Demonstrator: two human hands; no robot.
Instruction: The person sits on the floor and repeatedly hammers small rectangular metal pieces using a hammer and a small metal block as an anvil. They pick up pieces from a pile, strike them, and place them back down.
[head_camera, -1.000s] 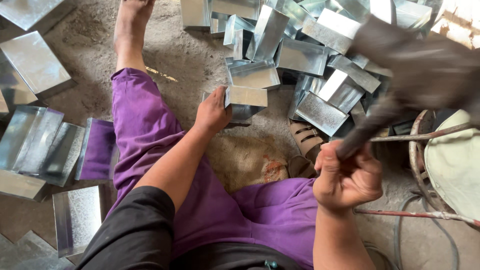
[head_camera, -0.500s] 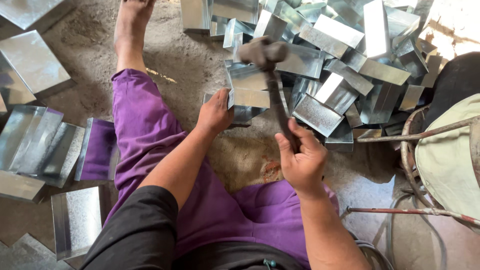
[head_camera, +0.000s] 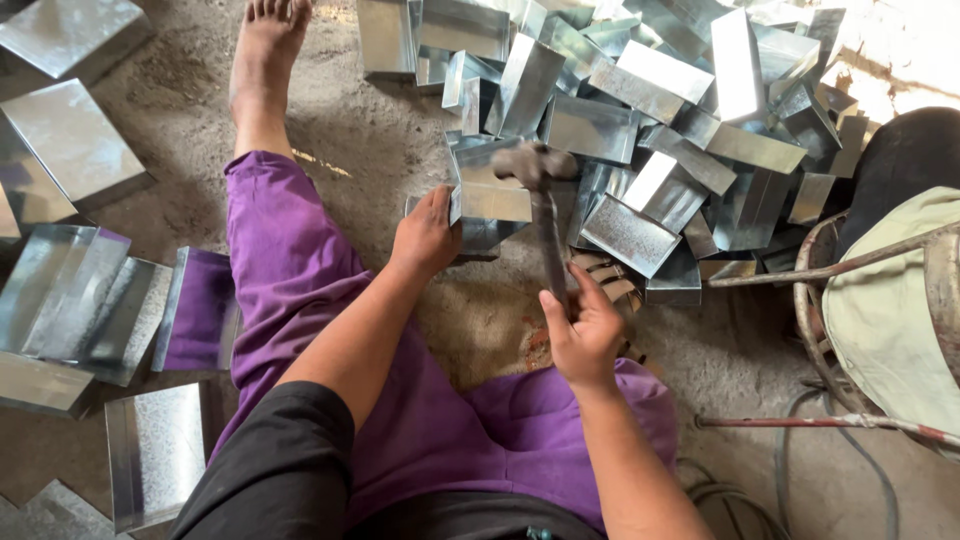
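Observation:
My right hand (head_camera: 585, 335) grips the wooden handle of a hammer (head_camera: 540, 200). Its dark head is down on a folded galvanized sheet-metal piece (head_camera: 490, 200) that rests on the dirt floor in front of me. My left hand (head_camera: 425, 235) holds that piece at its left edge, fingers pressed on the metal. I sit on the ground in purple trousers (head_camera: 290, 260), my left leg stretched out with a bare foot (head_camera: 265, 40) at the top.
A pile of several shiny folded metal boxes (head_camera: 640, 90) lies beyond the hammer. More flat and folded sheets (head_camera: 70, 300) lie at the left. A metal-frame stool with a pale cushion (head_camera: 890, 290) stands at the right, thin rods (head_camera: 830, 425) beside it.
The hammer was raised at the right a second ago. It has swung down and left, and its head now sits on the metal piece. My left hand has stayed on the piece.

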